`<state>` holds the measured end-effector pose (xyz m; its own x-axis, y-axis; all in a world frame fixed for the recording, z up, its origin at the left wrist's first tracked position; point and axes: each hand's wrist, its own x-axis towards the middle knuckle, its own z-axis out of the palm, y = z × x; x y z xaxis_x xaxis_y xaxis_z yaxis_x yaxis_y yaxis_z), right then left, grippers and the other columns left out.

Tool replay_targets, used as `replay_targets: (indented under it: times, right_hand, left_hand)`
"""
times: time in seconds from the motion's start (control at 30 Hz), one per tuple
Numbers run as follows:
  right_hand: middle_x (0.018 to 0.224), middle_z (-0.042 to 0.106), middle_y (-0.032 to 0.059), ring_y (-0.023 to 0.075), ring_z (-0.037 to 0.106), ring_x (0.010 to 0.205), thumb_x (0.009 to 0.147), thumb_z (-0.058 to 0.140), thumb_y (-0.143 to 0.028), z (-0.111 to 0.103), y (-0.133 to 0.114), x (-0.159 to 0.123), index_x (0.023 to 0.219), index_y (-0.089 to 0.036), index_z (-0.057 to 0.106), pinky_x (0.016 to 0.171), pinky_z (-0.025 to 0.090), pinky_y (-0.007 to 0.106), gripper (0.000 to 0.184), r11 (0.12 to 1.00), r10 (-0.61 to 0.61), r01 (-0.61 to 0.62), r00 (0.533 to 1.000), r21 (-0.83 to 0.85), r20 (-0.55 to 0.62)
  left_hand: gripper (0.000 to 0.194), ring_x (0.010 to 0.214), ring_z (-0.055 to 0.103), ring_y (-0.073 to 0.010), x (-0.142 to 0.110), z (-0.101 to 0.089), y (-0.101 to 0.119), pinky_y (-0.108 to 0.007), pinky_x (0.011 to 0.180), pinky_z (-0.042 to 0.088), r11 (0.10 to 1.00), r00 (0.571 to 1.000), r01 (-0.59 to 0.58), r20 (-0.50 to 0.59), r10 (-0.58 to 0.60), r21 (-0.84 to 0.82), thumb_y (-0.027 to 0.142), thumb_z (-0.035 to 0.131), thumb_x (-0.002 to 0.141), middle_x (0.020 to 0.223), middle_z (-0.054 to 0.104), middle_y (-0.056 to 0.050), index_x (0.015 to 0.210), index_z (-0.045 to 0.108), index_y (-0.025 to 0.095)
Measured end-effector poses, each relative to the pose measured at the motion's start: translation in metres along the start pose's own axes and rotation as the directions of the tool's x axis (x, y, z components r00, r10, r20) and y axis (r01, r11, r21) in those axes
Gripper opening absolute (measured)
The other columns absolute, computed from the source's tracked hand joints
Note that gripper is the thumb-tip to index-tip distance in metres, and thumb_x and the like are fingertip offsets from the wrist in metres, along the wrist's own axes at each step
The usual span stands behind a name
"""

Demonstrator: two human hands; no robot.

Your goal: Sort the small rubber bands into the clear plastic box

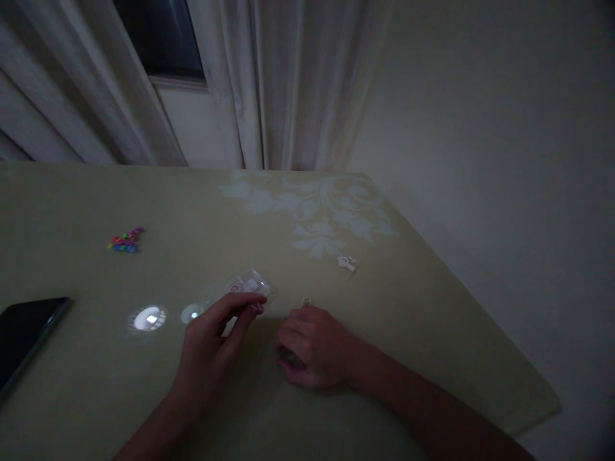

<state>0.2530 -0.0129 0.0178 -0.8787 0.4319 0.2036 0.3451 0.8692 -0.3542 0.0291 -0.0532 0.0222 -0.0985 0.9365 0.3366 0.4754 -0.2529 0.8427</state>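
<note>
My left hand [211, 349] pinches a small pinkish-white piece [258, 308] between thumb and fingertips; its exact kind is too small to tell. Just behind those fingertips lies a clear plastic bag [254, 280] with some small light pieces in it. To the right, my right hand [312, 349] rests on the table with its fingers curled in towards the thumb. Whatever it holds is hidden. A small pale ring [306, 301] shows just past its knuckles; whether the hand touches it is unclear. Farther back on the right sits a small white cut-out piece [346, 263].
A pile of small bright-coloured pieces [125, 242] lies at the back left of the table [192, 205]. A dark phone or tablet [31, 336] is at the left edge. Curtains [298, 83] and a wall [490, 160] stand behind the table.
</note>
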Motion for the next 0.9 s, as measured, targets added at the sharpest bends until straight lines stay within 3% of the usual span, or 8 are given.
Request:
replay_targets:
  times: [0.23, 0.3, 0.37, 0.43, 0.5, 0.6, 0.8, 0.9]
  right_hand:
    - [0.083, 0.072, 0.0068, 0.0204, 0.062, 0.075, 0.099, 0.059, -0.028, 0.015, -0.001, -0.002, 0.093, -0.017, 0.066, 0.075, 0.045, 0.034, 0.015, 0.994, 0.035, -0.036, 0.999, -0.099, -0.010]
    - [0.081, 0.071, 0.0059, 0.0196, 0.062, 0.074, 0.097, 0.061, -0.027, 0.015, 0.000, -0.001, 0.093, -0.017, 0.066, 0.074, 0.045, 0.033, 0.011, 0.996, 0.084, -0.085, 0.996, -0.018, -0.037]
    - [0.078, 0.068, 0.0024, 0.0168, 0.060, 0.070, 0.096, 0.060, -0.026, 0.011, 0.000, 0.000, 0.098, -0.018, 0.064, 0.072, 0.045, 0.030, 0.009, 0.972, 0.177, -0.162, 0.981, 0.173, -0.080]
    - [0.072, 0.062, -0.0025, 0.0129, 0.056, 0.063, 0.098, 0.058, -0.028, 0.004, -0.001, 0.001, 0.102, -0.019, 0.062, 0.065, 0.043, 0.025, 0.010, 0.875, 0.307, -0.236, 0.946, 0.423, -0.108]
    - [0.068, 0.056, -0.0057, 0.0102, 0.051, 0.057, 0.102, 0.054, -0.034, -0.003, -0.004, 0.002, 0.105, -0.020, 0.059, 0.058, 0.039, 0.022, 0.015, 0.725, 0.420, -0.279, 0.904, 0.630, -0.082]
    - [0.068, 0.052, -0.0066, 0.0088, 0.047, 0.055, 0.104, 0.054, -0.045, -0.006, -0.009, 0.002, 0.105, -0.020, 0.058, 0.054, 0.034, 0.021, 0.025, 0.557, 0.474, -0.280, 0.880, 0.782, -0.022]
    - [0.067, 0.048, -0.0066, 0.0089, 0.041, 0.058, 0.100, 0.064, -0.049, -0.007, -0.011, 0.003, 0.103, -0.017, 0.065, 0.054, 0.032, 0.021, 0.032, 0.439, 0.457, -0.254, 0.889, 0.862, 0.030]
    - [0.064, 0.045, -0.0079, 0.0084, 0.038, 0.055, 0.097, 0.069, -0.050, -0.020, -0.001, 0.000, 0.103, -0.017, 0.069, 0.053, 0.030, 0.021, 0.034, 0.444, 0.469, -0.302, 0.881, 0.844, 0.068]
  left_hand:
    - [0.007, 0.080, 0.079, -0.0175, 0.001, 0.000, 0.001, -0.024, 0.072, 0.061, 1.000, 1.000, -0.018, 0.008, 0.018, -0.023, 0.031, 0.075, 0.093, 0.090, 0.082, 0.001, 0.096, 0.079, 0.026]
    - [0.010, 0.080, 0.079, -0.0164, 0.002, -0.001, 0.000, -0.024, 0.073, 0.061, 0.999, 0.999, -0.047, 0.025, 0.047, -0.025, 0.028, 0.073, 0.094, 0.091, 0.083, 0.002, 0.099, 0.081, 0.028]
    - [0.016, 0.079, 0.078, -0.0154, 0.003, -0.002, -0.001, -0.023, 0.073, 0.061, 0.995, 0.994, -0.090, 0.055, 0.092, -0.044, 0.023, 0.069, 0.096, 0.092, 0.083, 0.002, 0.104, 0.082, 0.029]
    - [0.021, 0.078, 0.078, -0.0149, 0.004, -0.003, -0.001, -0.023, 0.072, 0.061, 0.989, 0.987, -0.132, 0.083, 0.138, -0.073, 0.019, 0.067, 0.096, 0.091, 0.083, 0.002, 0.106, 0.082, 0.030]
    - [0.022, 0.079, 0.078, -0.0152, 0.003, -0.003, -0.001, -0.023, 0.072, 0.062, 0.982, 0.979, -0.166, 0.100, 0.175, -0.094, 0.017, 0.068, 0.095, 0.091, 0.083, 0.001, 0.105, 0.083, 0.030]
    - [0.019, 0.082, 0.079, -0.0162, 0.001, -0.001, 0.001, -0.023, 0.074, 0.062, 0.975, 0.973, -0.189, 0.108, 0.202, -0.118, 0.016, 0.072, 0.093, 0.093, 0.083, 0.000, 0.102, 0.083, 0.029]
    - [0.014, 0.079, 0.076, -0.0162, -0.001, 0.002, 0.004, -0.024, 0.071, 0.061, 0.970, 0.968, -0.190, 0.138, 0.211, -0.151, 0.018, 0.072, 0.095, 0.089, 0.081, -0.001, 0.101, 0.081, 0.027]
    - [0.009, 0.083, 0.075, -0.0171, -0.001, 0.002, 0.006, -0.025, 0.073, 0.061, 0.980, 0.978, -0.155, 0.121, 0.170, -0.129, 0.021, 0.070, 0.096, 0.091, 0.079, -0.003, 0.098, 0.078, 0.024]
